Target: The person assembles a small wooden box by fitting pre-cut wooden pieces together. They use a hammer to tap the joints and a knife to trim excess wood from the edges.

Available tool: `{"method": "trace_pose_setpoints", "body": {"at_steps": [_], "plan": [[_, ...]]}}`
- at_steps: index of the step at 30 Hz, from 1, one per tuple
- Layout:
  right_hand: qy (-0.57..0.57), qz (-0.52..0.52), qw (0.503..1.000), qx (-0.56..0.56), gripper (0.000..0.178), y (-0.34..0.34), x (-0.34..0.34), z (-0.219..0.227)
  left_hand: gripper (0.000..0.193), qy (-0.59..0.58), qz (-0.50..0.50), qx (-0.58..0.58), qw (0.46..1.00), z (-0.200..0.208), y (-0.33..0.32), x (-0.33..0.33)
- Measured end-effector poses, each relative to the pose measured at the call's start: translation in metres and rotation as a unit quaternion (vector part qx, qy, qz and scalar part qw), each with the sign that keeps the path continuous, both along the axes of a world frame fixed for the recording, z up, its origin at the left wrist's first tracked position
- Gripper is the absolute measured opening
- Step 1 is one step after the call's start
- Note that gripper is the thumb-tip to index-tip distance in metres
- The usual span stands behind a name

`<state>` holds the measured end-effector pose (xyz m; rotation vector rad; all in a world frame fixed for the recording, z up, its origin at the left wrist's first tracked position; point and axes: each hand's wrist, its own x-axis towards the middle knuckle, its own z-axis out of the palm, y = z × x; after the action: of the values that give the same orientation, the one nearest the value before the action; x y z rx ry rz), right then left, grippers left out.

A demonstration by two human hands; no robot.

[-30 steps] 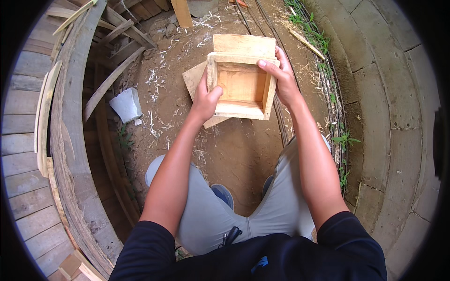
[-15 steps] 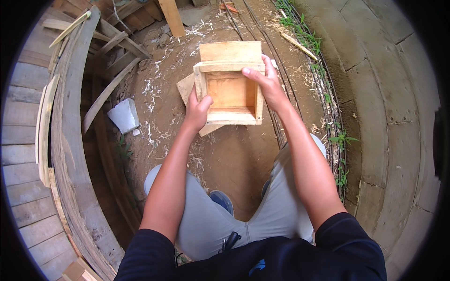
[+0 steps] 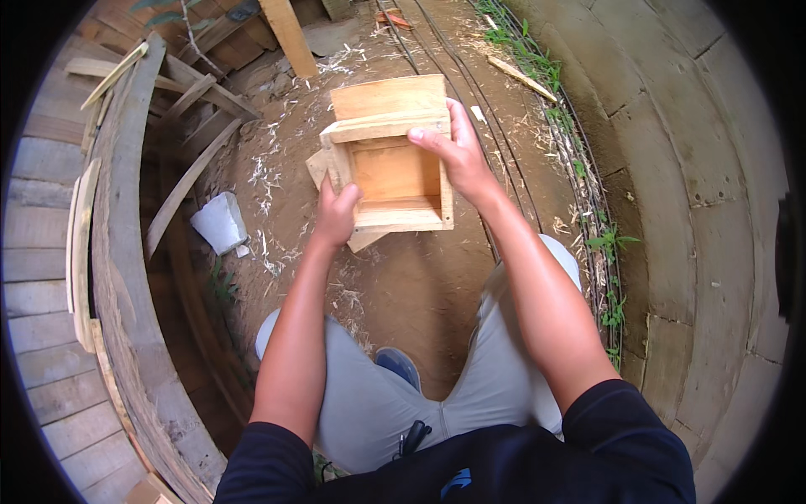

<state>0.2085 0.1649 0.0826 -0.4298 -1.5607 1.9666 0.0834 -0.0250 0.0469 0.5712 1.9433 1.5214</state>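
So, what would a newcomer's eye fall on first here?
Probably the open wooden box at upper centre, gripped by the person's fingers on both sides. Next, the whitish block on the dirt to its left, then the bright green weeds at right.

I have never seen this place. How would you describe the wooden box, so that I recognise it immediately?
Start at the brown dirt ground, right of the thick wooden beam. Over this dirt, the left hand and right hand grip the wooden box. It is square and hollow, unlike the flat board whose corner shows at its left.
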Motion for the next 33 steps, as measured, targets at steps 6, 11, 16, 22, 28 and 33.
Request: {"method": "trace_pose_setpoints", "body": {"at_steps": [6, 11, 16, 22, 28, 33], "plan": [[-0.023, -0.016, 0.999, -0.018, 0.072, 0.006, -0.001, -0.003, 0.073, -0.003, -0.044, 0.039, 0.998, 0.020, 0.010, 0.003], [-0.064, -0.021, 0.998, -0.020, 0.063, 0.008, 0.001, 0.002, 0.059, -0.022, -0.020, 0.028, 0.999, 0.028, 0.015, 0.009], [-0.074, -0.009, 0.996, -0.040, 0.083, 0.016, 0.002, -0.007, 0.066, -0.011, -0.032, 0.057, 0.998, 0.025, 0.019, 0.005], [-0.107, 0.001, 0.993, -0.057, 0.093, 0.017, 0.000, -0.011, 0.071, 0.022, -0.024, 0.034, 0.999, 0.014, 0.021, 0.001], [-0.165, -0.010, 0.986, -0.037, 0.093, 0.014, 0.002, -0.008, 0.068, 0.054, -0.009, 0.031, 0.998, -0.003, 0.022, -0.005], [-0.180, -0.026, 0.983, -0.018, 0.090, 0.012, -0.002, -0.010, 0.060, 0.048, -0.005, -0.003, 0.999, 0.003, 0.022, -0.004]]}}
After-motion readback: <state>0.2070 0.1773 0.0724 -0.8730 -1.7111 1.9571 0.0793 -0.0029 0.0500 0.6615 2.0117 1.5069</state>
